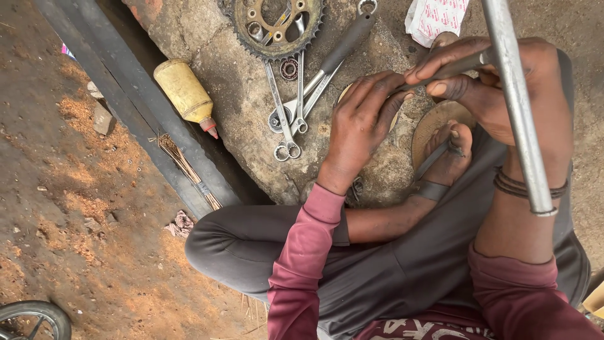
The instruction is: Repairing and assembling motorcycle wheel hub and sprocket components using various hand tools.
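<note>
My right hand [503, 88] is closed around a dark grey rod [459, 64] that points left. My left hand [362, 123] reaches in from below with its fingers bent together at the rod's left tip; what lies under those fingers is hidden. A bare silver metal tube [517, 107] runs steeply down across my right hand and wrist, closer to the camera. Just left of my left hand, a few spanners [286, 119] lie crossed on the rough stone.
A toothed chainring [277, 25] with small parts lies at the top. A yellow oil bottle [184, 91] rests beside a black tyre strip [138, 107]. My sandalled foot [448, 154] is under my hands. A white wrapper [437, 17] lies at top right; a wheel [34, 318] shows at bottom left.
</note>
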